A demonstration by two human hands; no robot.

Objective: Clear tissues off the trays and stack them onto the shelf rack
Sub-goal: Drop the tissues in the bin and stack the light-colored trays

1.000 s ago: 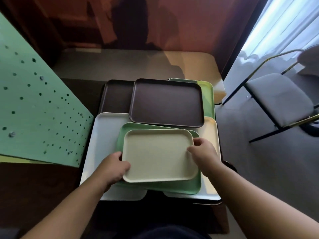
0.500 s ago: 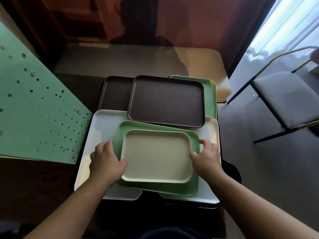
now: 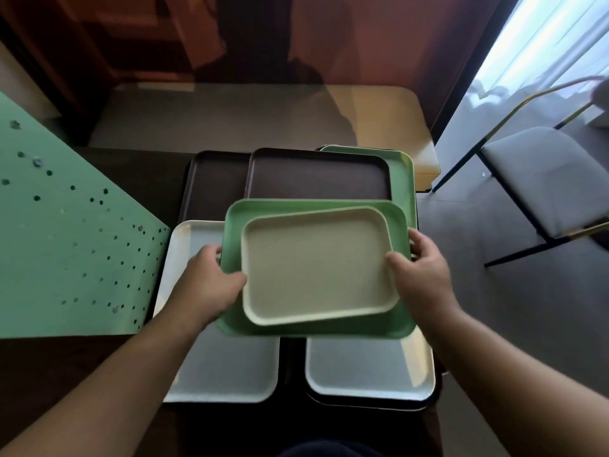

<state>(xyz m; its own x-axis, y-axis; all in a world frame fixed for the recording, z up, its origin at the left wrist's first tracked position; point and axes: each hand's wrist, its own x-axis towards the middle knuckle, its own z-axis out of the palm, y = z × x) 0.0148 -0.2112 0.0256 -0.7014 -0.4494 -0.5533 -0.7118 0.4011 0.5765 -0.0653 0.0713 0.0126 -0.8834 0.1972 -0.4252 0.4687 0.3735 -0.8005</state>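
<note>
A green tray (image 3: 400, 222) with a smaller cream tray (image 3: 316, 263) lying askew in it is held up above the pile. My left hand (image 3: 211, 280) grips the green tray's left edge, thumb against the cream tray. My right hand (image 3: 420, 270) grips the right edge in the same way. Below lie a white tray (image 3: 227, 367) on the left, another white tray (image 3: 369, 367) on the right, two dark brown trays (image 3: 316, 176) (image 3: 214, 183) and a second green tray (image 3: 403, 179) behind. No tissues show on any tray.
A green perforated panel (image 3: 66, 235) slants at the left. A low beige table (image 3: 250, 117) stands behind the pile. A grey chair with a gold frame (image 3: 543, 179) stands at the right on dark floor, by a bright window.
Both hands have shifted from the cream tray's sides to the green tray's edges and lifted the two trays together off the pile. The cream tray has turned a little inside the green one.
</note>
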